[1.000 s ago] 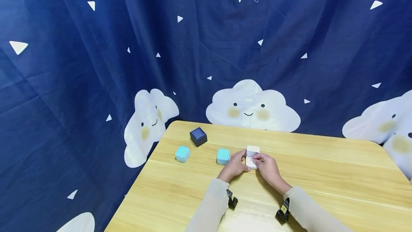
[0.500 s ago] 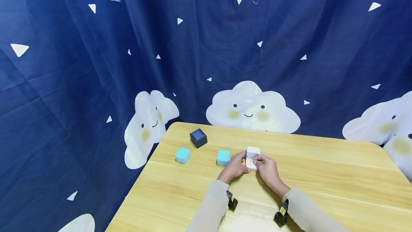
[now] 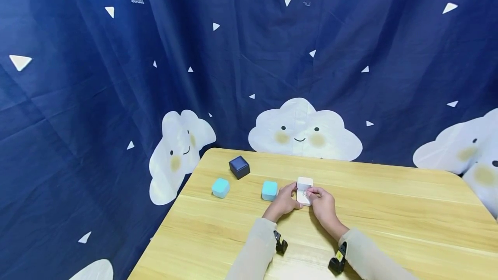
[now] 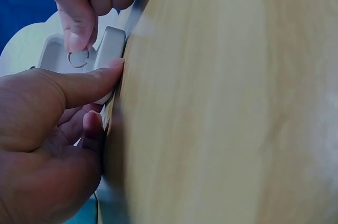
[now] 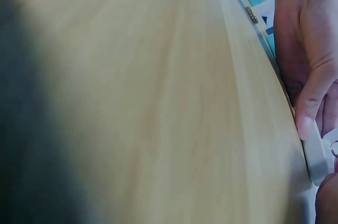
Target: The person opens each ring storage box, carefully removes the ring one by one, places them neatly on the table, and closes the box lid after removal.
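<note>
A small white ring box stands on the table with its lid raised. My left hand grips the box from its left side, the thumb along the front of the base. My right hand reaches in from the right. Between its thumb and fingertip it pinches a thin silver ring, held upright at the box's cushion in the left wrist view. In the right wrist view, the ring shows at the right edge, beside the white box.
Just left of my left hand sits a light blue box. Farther left are a second light blue box and a dark blue box. The wooden table meets a navy curtain behind.
My right fingertips shift slightly at the ring over the box. The left hand keeps its grip, and the other boxes stay in place.
</note>
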Demonstrator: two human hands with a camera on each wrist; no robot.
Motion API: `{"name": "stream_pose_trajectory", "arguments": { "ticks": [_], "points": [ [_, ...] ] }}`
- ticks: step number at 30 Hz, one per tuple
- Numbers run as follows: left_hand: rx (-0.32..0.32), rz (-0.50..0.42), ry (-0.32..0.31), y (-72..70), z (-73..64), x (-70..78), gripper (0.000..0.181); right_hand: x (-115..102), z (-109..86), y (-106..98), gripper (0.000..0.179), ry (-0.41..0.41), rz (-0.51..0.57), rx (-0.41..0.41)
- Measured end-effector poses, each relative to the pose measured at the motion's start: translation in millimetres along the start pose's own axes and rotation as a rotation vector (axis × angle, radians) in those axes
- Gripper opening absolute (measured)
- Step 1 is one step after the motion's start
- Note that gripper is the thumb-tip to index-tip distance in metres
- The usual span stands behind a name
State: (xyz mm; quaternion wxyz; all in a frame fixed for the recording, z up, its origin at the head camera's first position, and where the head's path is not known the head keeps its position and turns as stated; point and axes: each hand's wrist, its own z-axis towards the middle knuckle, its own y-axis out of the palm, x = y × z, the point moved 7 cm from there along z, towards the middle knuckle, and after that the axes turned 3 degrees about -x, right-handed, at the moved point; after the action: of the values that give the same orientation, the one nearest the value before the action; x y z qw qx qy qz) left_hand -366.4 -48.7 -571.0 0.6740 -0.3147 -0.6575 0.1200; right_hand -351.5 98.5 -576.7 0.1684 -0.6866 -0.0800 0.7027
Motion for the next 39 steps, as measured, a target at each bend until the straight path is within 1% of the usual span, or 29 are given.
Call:
{"name": "stream_pose_trajectory", "arguments": {
  "ticks": [3, 11, 16, 20, 26, 29, 34, 39],
  "points": [
    [0.001, 0.002, -0.001, 0.9, -0.4, -1.1, 0.082, 2, -1.0, -2, 0.015, 0.005, 0.003, -0.003],
    [-0.006, -0.011, 0.003, 0.3, -0.2, -0.7, 0.08, 2, -4.6, -9, 0.014, -0.023, -0.015, -0.015],
    [-0.003, 0.001, 0.01, -1.2, 0.8, 0.3, 0.078, -1, -13.1, -12, 0.013, -0.028, -0.02, -0.067],
    [-0.003, 0.01, 0.021, -0.3, 2.0, 0.6, 0.077, -2, -23.9, -13, 0.01, -0.021, -0.04, -0.102],
    [0.0, 0.008, 0.014, 2.4, 2.1, -3.8, 0.08, -4, -42.2, -8, 0.006, -0.014, -0.042, -0.144],
    [-0.001, 0.008, 0.017, 2.1, 1.5, -3.0, 0.08, -8, -47.7, -4, 0.005, -0.042, -0.062, -0.162],
    [-0.011, 0.008, 0.017, 1.4, 0.4, -1.3, 0.08, -9, -51.3, 1, 0.007, -0.076, -0.124, -0.186],
    [-0.01, 0.001, 0.011, 1.6, 0.3, -2.3, 0.08, -10, -54.2, 4, 0.002, -0.083, -0.178, -0.209]
  ]
}}
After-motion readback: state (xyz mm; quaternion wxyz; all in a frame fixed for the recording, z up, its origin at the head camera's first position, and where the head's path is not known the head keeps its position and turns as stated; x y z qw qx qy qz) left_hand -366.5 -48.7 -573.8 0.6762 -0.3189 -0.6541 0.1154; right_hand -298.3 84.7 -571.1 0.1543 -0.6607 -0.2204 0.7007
